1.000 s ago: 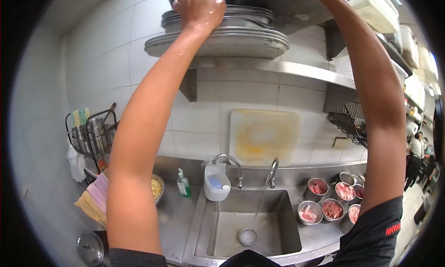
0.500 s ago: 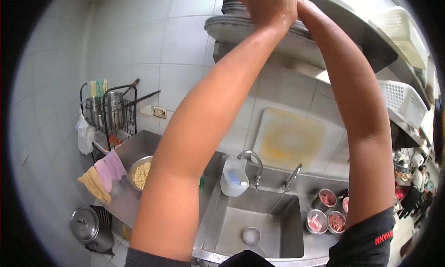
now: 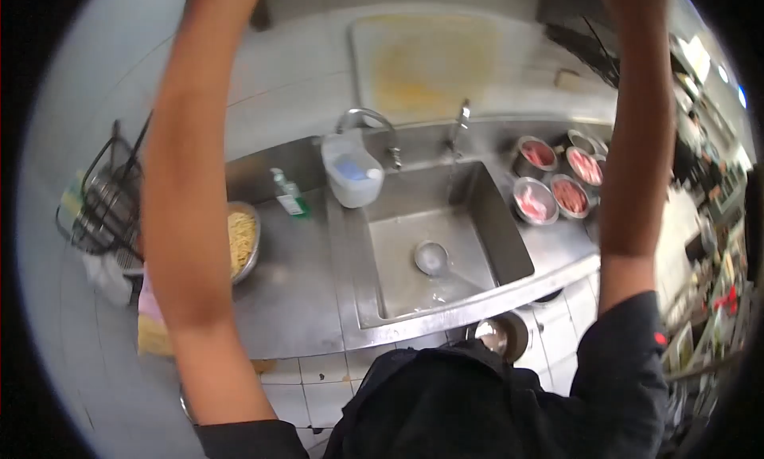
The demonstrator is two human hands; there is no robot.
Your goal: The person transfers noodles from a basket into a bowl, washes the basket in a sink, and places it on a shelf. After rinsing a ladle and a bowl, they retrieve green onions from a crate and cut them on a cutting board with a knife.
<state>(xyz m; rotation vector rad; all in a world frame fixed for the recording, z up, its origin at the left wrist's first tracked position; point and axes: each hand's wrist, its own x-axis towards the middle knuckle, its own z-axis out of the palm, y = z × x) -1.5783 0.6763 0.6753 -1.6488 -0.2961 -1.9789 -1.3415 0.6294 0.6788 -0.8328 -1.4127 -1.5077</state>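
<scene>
Both my arms reach up past the top edge of the head view, so neither hand shows. Below them lies a steel sink [image 3: 390,292] with a round strainer [image 3: 431,258] at its bottom. Two taps stand behind it: a curved tap [image 3: 374,115] and a straighter tap [image 3: 461,125], under which a thin stream of water seems to run. A cut-open plastic jug [image 3: 350,190] holding something blue sits at the sink's back left corner.
On the right counter are several metal bowls of raw meat [image 3: 569,196]. To the left stand a green pump bottle [image 3: 290,196], a bowl of noodles [image 3: 243,240] and a wire rack [image 3: 103,212]. A stained cutting board [image 3: 430,61] leans against the wall.
The view has tipped down toward the sink and floor. My hands, raised at the shelf with stacked plates before, have left the frame at the top, and my forearms are now farther apart.
</scene>
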